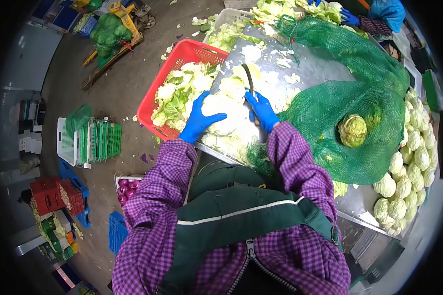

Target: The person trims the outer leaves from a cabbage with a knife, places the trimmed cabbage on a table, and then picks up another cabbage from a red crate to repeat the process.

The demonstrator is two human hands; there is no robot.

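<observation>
My left hand point(198, 120), in a blue glove, cups the left side of a pale cabbage point(220, 112), its thumb stretched across the front. The cabbage's outline is partly washed out by glare. In my right hand point(262, 112), also blue-gloved, is the handle of a knife with a dark curved blade point(248, 76) pointing away from me. Loose pale leaves lie around both hands on the metal table point(300, 64). Left of my left hand stands a red basket point(147, 101) full of cabbage leaves point(179, 93).
A green mesh sack point(320, 105) covers the table's right side, with an untrimmed cabbage point(352, 131) on it. Trimmed cabbages point(403, 182) are piled at the far right. A co-worker's gloved hand point(349, 17) shows at the far side. Stacked crates point(98, 140) stand on the floor at left.
</observation>
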